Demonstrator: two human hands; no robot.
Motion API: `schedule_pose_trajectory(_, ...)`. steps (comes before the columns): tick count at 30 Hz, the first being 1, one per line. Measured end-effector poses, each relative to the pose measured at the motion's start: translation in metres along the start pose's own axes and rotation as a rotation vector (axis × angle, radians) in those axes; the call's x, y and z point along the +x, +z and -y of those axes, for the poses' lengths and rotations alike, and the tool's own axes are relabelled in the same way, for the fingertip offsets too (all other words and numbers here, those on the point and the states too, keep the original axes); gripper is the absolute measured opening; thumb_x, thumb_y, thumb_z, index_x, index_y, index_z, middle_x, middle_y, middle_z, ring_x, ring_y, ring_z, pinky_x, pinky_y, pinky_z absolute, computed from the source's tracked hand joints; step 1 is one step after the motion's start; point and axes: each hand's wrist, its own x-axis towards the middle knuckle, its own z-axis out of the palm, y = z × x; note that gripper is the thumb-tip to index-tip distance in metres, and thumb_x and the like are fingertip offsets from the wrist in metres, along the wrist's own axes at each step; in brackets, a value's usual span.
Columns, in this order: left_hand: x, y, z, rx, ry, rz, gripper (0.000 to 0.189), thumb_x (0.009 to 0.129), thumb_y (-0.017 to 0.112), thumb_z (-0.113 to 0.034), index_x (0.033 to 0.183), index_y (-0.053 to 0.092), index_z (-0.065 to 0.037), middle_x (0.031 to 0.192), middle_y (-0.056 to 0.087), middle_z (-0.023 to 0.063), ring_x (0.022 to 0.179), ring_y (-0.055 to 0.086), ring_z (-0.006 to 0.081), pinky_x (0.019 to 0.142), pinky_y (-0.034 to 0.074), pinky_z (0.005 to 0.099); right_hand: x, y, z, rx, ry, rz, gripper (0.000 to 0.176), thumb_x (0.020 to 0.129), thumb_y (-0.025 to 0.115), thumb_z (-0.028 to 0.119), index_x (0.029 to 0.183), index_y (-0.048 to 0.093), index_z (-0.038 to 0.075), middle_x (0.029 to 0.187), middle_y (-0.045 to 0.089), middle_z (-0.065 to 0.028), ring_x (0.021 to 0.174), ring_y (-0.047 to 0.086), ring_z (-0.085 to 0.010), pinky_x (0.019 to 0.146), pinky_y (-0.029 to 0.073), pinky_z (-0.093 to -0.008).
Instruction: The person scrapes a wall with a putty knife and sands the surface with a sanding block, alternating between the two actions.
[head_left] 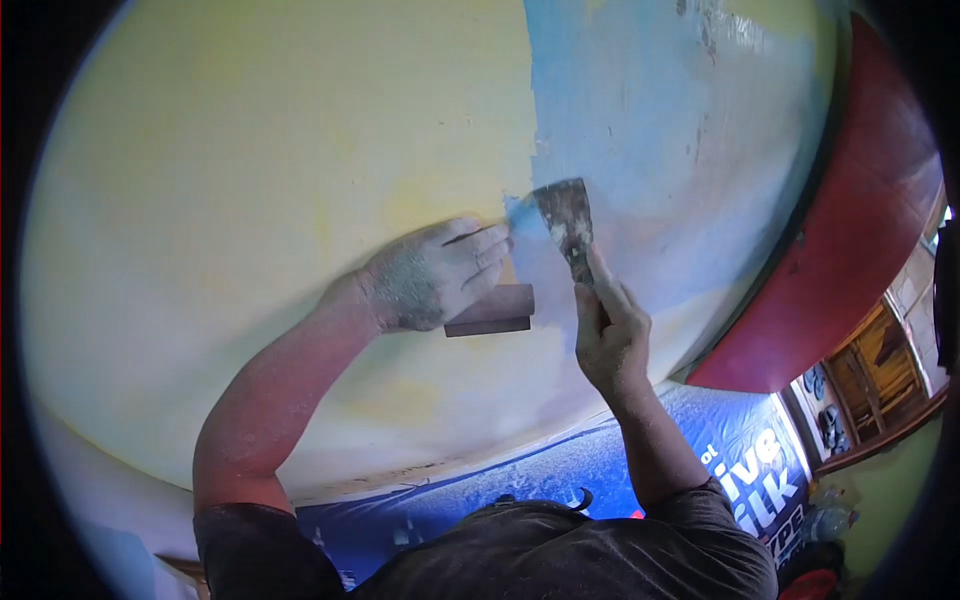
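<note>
Dusty and pale, my left hand (435, 275) lies against the large curved yellow and blue surface (280, 150), its fingers pointing right. Under its palm and fingers is a folded brown sheet (490, 312), partly hidden by the hand. My right hand (612, 325) is closed around the handle of a putty knife (568, 218). The knife's wide, stained blade points up, with its edge at the blue area, right of my left fingertips. Whether the blade touches the surface cannot be told.
A red curved panel (840, 230) with a dark edge borders the surface on the right. Below lies a blue printed banner (690, 420). Footwear (832, 428), a wooden frame (880, 360) and a clear plastic bottle (830, 522) are at the lower right.
</note>
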Motion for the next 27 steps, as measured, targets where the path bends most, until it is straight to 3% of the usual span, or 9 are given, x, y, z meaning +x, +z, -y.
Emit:
schedule_pose_trajectory(3,-0.01,-0.004,0.003,-0.047,-0.001,-0.019,0.044,0.099,0.067,-0.026,0.13,0.074,0.005,0.161,0.067,0.0185,0.154,0.061,0.0354,0.13,0.045,0.0541,0.004,-0.008,0.004,-0.043,0.083,0.069,0.05,0.109,0.072,0.005,0.159,0.069,0.006,0.096,0.078,-0.0217,0.084,0.079,-0.0354,0.076,0.063,-0.0441)
schedule_pose_trajectory(6,-0.018,-0.026,0.018,0.056,0.008,-0.032,0.044,0.101,0.065,-0.022,0.134,0.073,0.005,0.163,0.066,0.0196,0.155,0.06,0.0341,0.131,0.044,0.0523,0.013,-0.012,0.015,-0.076,-0.006,0.076,0.05,0.109,0.072,0.005,0.159,0.07,0.008,0.092,0.077,-0.0203,0.084,0.079,-0.0357,0.075,0.063,-0.0459)
schedule_pose_trajectory(13,-0.018,-0.029,0.02,0.175,-0.068,0.065,0.049,0.106,0.063,-0.024,0.152,0.07,-0.008,0.172,0.06,0.0043,0.165,0.047,0.0242,0.132,0.043,0.0466,0.004,-0.006,0.003,-0.043,-0.031,0.045,0.049,0.109,0.071,0.006,0.157,0.071,0.011,0.092,0.078,-0.0202,0.083,0.079,-0.0371,0.074,0.063,-0.0484)
schedule_pose_trajectory(27,-0.022,-0.023,0.017,0.169,-0.116,0.033,0.051,0.107,0.06,-0.024,0.156,0.069,-0.01,0.17,0.061,0.0018,0.164,0.049,0.0206,0.132,0.044,0.0452,0.006,-0.001,0.009,-0.055,0.006,0.047,0.048,0.108,0.07,0.004,0.156,0.072,0.011,0.097,0.08,-0.0197,0.08,0.076,-0.0366,0.072,0.062,-0.0484)
